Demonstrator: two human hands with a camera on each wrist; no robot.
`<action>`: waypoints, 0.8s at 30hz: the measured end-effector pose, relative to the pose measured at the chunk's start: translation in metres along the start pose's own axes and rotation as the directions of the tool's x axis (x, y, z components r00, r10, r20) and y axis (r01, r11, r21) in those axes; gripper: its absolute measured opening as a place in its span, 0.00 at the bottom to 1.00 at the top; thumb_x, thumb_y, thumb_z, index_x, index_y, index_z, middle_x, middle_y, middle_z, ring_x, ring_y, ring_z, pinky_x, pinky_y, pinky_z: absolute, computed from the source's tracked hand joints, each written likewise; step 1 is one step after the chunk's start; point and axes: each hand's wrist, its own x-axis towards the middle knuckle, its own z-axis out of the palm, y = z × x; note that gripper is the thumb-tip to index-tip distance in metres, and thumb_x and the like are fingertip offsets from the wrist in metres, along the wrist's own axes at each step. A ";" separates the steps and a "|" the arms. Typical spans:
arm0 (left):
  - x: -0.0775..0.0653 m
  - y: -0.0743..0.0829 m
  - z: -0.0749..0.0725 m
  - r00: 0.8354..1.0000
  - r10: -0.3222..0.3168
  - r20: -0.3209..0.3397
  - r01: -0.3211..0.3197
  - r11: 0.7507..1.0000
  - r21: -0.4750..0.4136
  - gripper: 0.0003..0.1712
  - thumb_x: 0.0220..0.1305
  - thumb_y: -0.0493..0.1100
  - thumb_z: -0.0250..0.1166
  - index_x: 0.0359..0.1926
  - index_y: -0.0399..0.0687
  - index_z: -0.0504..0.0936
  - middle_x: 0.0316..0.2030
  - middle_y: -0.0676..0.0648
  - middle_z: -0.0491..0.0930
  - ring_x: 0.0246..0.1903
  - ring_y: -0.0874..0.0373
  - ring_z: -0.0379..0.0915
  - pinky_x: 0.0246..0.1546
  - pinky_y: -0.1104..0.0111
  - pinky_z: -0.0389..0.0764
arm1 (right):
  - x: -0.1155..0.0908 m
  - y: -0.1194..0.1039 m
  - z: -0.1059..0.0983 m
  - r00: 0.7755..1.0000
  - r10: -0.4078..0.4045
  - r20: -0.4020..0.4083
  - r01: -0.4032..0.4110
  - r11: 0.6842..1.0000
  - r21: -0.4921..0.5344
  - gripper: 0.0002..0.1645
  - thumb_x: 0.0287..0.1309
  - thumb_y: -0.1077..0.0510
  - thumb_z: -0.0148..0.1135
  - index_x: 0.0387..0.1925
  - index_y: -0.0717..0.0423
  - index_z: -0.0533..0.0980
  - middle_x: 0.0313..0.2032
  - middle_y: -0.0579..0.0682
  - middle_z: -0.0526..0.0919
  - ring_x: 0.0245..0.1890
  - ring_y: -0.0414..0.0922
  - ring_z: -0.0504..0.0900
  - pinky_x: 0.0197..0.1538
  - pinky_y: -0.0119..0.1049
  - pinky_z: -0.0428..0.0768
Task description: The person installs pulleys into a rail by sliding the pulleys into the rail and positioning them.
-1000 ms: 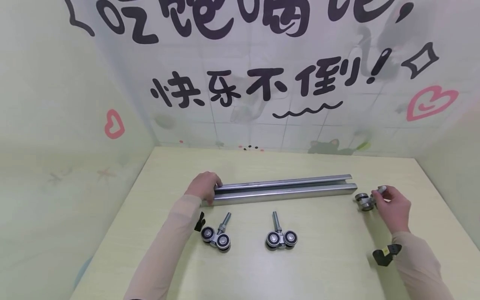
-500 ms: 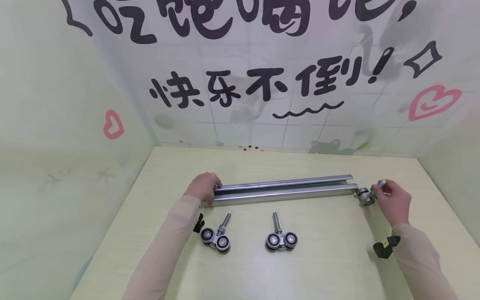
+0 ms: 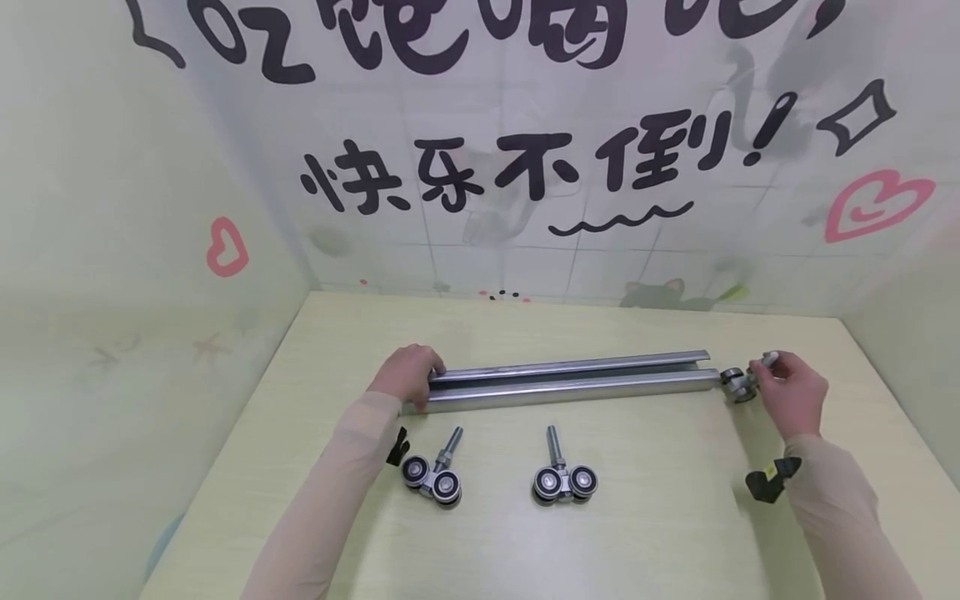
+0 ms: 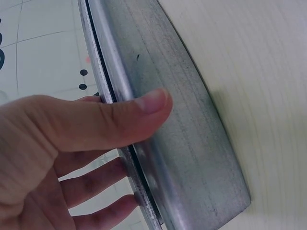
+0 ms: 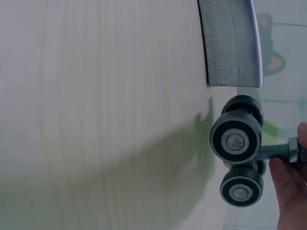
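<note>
A slotted metal channel rail (image 3: 570,390) lies on the table with its slot facing up. My left hand (image 3: 406,374) grips its left end; in the left wrist view the thumb (image 4: 153,101) presses the side wall and the other fingers are at the far side. My right hand (image 3: 797,395) pinches the threaded bolt of a roller trolley (image 3: 738,384), whose wheels hang just beyond the rail's right end. From the right wrist, the trolley's wheels (image 5: 235,141) show a small gap from the rail end (image 5: 232,48).
Two more roller trolleys with bolts, one at left (image 3: 432,479) and one near the middle (image 3: 564,482), lie on the pale wooden table (image 3: 637,533) in front of the rail. A wall with printed lettering (image 3: 502,250) stands behind, with side walls left and right.
My right hand has lifted the trolley away from me, from in front of the rail's right end to in line with it. The left hand keeps its grip on the rail.
</note>
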 end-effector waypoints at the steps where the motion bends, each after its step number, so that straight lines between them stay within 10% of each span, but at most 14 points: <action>1: 0.000 0.000 0.000 1.000 0.002 -0.001 -0.002 1.000 0.001 0.37 0.20 0.26 0.71 0.44 0.43 0.80 0.42 0.43 0.82 0.38 0.51 0.73 0.45 0.58 0.78 | 0.001 -0.001 0.000 1.000 0.004 0.000 -0.004 1.000 0.006 0.13 0.52 0.61 0.57 0.34 0.70 0.75 0.33 0.66 0.81 0.21 0.20 0.62 0.26 0.15 0.63; 24: 0.000 -0.002 0.000 1.000 0.014 -0.011 -0.014 1.000 -0.005 0.36 0.19 0.26 0.71 0.43 0.43 0.80 0.41 0.43 0.82 0.37 0.52 0.72 0.45 0.59 0.78 | 0.011 -0.013 0.016 1.000 -0.027 0.005 0.027 1.000 0.014 0.11 0.52 0.61 0.58 0.31 0.70 0.76 0.31 0.66 0.81 0.21 0.21 0.62 0.25 0.19 0.64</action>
